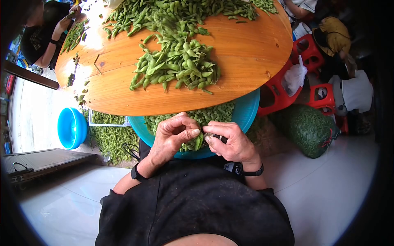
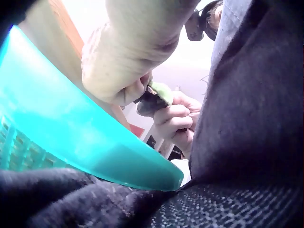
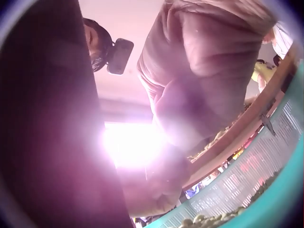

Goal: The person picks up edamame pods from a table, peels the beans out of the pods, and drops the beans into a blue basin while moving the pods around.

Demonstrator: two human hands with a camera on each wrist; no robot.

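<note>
In the head view both hands meet over a blue basin (image 1: 247, 107) holding green beans (image 1: 221, 113). The left hand (image 1: 174, 135) pinches a green pod (image 1: 198, 142) between thumb and forefinger. Against that pod, the right hand (image 1: 233, 141) grips a small black tool (image 1: 221, 137) with its fingers curled round it. The left wrist view shows the pod (image 2: 162, 93) between the two hands, beside a dark piece (image 2: 154, 103). The right hand (image 3: 204, 61) fills the middle of the right wrist view; its fingertips are blurred by glare.
A wooden table (image 1: 240, 61) bears heaps of pods (image 1: 176, 65) just beyond the basin. To the left are a small blue basin (image 1: 72, 128) and pods on the floor (image 1: 113, 143). Red stools (image 1: 279, 92) and a full green net bag (image 1: 305, 130) stand right. Other people sit around the table.
</note>
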